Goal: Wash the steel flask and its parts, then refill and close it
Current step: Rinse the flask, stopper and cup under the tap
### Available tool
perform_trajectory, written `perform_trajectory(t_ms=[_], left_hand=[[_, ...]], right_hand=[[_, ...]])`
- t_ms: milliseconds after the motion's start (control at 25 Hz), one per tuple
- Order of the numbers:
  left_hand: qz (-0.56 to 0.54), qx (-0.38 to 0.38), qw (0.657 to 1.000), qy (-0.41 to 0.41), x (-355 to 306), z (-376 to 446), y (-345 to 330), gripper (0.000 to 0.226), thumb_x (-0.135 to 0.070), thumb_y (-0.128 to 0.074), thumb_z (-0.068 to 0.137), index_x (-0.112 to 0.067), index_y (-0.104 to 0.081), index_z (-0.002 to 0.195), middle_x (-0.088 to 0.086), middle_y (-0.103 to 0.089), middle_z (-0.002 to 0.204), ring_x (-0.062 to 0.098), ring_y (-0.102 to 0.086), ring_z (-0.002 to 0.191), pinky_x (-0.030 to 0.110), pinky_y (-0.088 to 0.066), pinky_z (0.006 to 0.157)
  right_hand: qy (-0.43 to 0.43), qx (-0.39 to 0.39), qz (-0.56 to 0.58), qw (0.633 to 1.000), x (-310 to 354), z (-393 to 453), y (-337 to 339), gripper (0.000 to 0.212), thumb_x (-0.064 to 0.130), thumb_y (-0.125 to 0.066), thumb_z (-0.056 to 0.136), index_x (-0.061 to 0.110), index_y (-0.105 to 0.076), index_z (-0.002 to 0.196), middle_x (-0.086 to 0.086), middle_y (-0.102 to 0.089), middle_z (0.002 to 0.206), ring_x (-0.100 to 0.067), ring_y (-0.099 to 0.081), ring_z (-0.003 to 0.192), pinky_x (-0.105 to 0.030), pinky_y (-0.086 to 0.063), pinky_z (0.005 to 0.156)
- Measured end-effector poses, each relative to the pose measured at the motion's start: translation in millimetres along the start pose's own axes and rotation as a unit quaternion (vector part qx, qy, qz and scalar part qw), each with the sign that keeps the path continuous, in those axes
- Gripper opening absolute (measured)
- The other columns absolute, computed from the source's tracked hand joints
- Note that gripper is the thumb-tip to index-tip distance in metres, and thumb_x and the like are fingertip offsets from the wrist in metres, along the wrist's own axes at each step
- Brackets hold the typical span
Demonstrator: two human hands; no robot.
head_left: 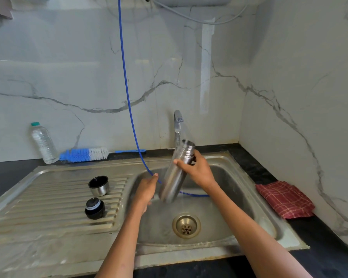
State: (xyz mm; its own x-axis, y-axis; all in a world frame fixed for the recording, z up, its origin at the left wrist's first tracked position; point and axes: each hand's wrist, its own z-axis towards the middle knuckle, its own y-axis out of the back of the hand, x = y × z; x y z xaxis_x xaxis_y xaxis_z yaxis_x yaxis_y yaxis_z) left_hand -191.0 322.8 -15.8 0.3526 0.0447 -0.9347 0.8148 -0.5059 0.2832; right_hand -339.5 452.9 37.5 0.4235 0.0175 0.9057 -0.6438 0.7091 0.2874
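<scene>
**Steel flask held tilted under the tap, right hand gripping, left hand beside its base**

The steel flask [175, 173] is in the air over the sink basin [229, 197], open and uncapped; its long axis runs on a slant, base low and toward the left, open mouth high and toward the right, just beneath the tap [177, 125], from which a thin stream of water appears to fall toward the mouth; the right hand [199, 169] holds the flask by its upper body, just below the threaded neck, fingers curled round the far side and thumb [179, 163] across the near side; the left hand [147, 189] sits just left of the base, fingers straight and relaxed, holding nothing; whether it touches the flask is hard to tell, as the base is blurred; so the left hand is the nearer one to the base, should the flask need steadying or turning.

On the ridged draining board [48, 197] to the left, well apart from the flask, lie its two parts: the steel cup lid [98, 185], mouth up, and the black stopper [94, 208] just in front of it; a blue hose [129, 97] hangs down into the basin behind the flask; on the table behind lie a blue and white bottle brush [84, 154] and a plastic water bottle [43, 143]; a red checked cloth [285, 199] lies to the right.
</scene>
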Motion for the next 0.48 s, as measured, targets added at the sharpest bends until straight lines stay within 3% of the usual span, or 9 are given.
perform_trajectory(t_ms=[80, 200, 360, 480], left_hand=[[-0.108, 0.065, 0.986, 0.109, -3, -7, 5, 0.058, -0.072, -0.046, 0.095, -0.020, -0.059, 0.116, 0.015, -0.068, 0.114, 0.043, -0.071, 0.100, 0.048, -0.060, 0.078], [-0.291, 0.132, 0.935, 0.157, -8, -11, 10, 0.058, -0.063, -0.054, 0.096, -0.011, -0.060, 0.120, 0.026, -0.068, 0.115, 0.045, -0.069, 0.102, 0.055, -0.061, 0.079], [-0.384, 0.113, 0.903, 0.159, -6, -17, 10, 0.049, -0.051, -0.065, 0.094, -0.011, -0.062, 0.122, 0.027, -0.064, 0.119, 0.043, -0.066, 0.107, 0.055, -0.062, 0.078], [-0.349, 0.056, 0.930, 0.100, -12, -21, 11, 0.038, -0.052, -0.069, 0.091, -0.019, -0.064, 0.110, 0.023, -0.066, 0.110, 0.038, -0.067, 0.097, 0.049, -0.060, 0.083]], right_hand=[[-0.065, -0.001, 0.191, 0.979, 2, -4, 0, 0.050, 0.042, -0.080, 0.084, 0.028, -0.055, 0.125, -0.001, -0.066, 0.122, -0.018, -0.067, 0.109, -0.035, -0.061, 0.088], [-0.088, -0.004, 0.253, 0.963, -1, -9, -2, 0.038, 0.036, -0.078, 0.087, 0.031, -0.056, 0.119, -0.001, -0.067, 0.120, -0.017, -0.068, 0.108, -0.033, -0.061, 0.088], [-0.104, -0.035, 0.298, 0.948, 1, -5, -11, 0.050, 0.036, -0.079, 0.086, 0.021, -0.057, 0.129, -0.005, -0.068, 0.121, -0.020, -0.069, 0.110, -0.036, -0.061, 0.090], [-0.196, -0.072, 0.367, 0.907, -13, -3, -18, 0.055, 0.039, -0.077, 0.087, 0.018, -0.053, 0.131, -0.009, -0.068, 0.120, -0.026, -0.069, 0.109, -0.036, -0.062, 0.084]])
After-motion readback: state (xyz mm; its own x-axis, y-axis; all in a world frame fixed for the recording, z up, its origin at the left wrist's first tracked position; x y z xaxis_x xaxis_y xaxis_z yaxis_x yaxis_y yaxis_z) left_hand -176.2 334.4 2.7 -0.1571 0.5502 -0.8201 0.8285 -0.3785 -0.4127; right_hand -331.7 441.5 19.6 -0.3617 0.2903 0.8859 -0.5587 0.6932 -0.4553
